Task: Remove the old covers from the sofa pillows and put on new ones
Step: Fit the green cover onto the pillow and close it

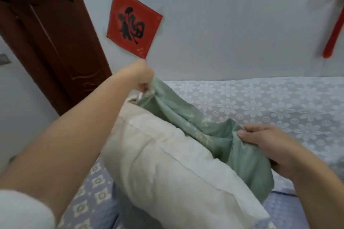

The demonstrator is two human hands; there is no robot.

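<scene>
A bare white pillow (163, 169) lies slanted across the sofa in the middle of the view. A pale green cover (188, 122) with a faint white print is bunched along its far side. My left hand (142, 78) is raised at the pillow's far end and pinches a corner of the green cover. My right hand (268, 143) grips a gathered fold of the same cover at the right. Most of the pillow is uncovered; its far side is hidden by the cloth.
The sofa seat (96, 191) has a lavender flower-patterned cover, and its back (260, 102) carries white floral lace. Behind it is a pale wall with a red paper square (133, 22). A dark wooden door (55, 42) stands at the left.
</scene>
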